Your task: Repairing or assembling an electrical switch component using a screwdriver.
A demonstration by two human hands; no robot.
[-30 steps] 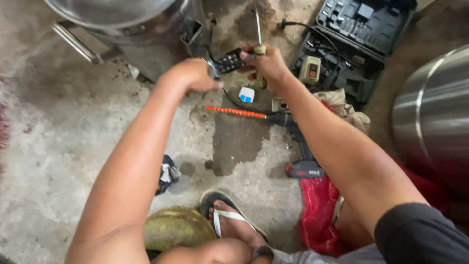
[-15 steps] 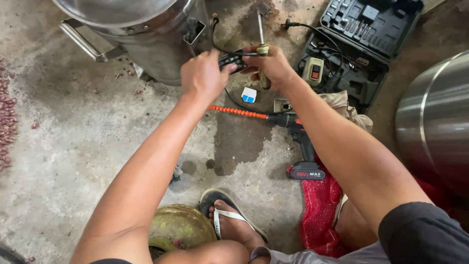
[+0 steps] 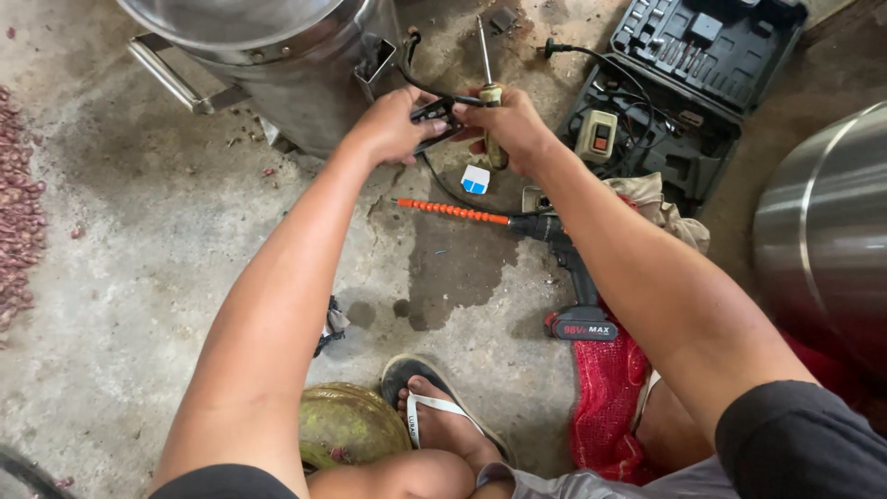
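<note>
My left hand [image 3: 393,125] and my right hand [image 3: 508,125] meet above the concrete floor, both closed around a small black device [image 3: 434,115] with a black cable running off it. My right hand also grips a screwdriver [image 3: 487,69] with a pale handle, its metal shaft pointing away from me. Just beyond my hands stands a stainless steel drum [image 3: 277,55] with a square bracket on its side. Below my hands lies a cordless drill [image 3: 559,249] fitted with an orange flexible shaft [image 3: 453,211].
An open black tool case [image 3: 693,65] lies at the upper right with a small switch box [image 3: 596,134] beside it. A second steel drum [image 3: 822,240] fills the right edge. A red mesh bag [image 3: 605,397], my sandalled foot [image 3: 439,416] and reddish seeds [image 3: 18,212] lie around.
My left hand has moved right to join my right hand on the black device. The view has shifted so the drum and hands sit slightly lower.
</note>
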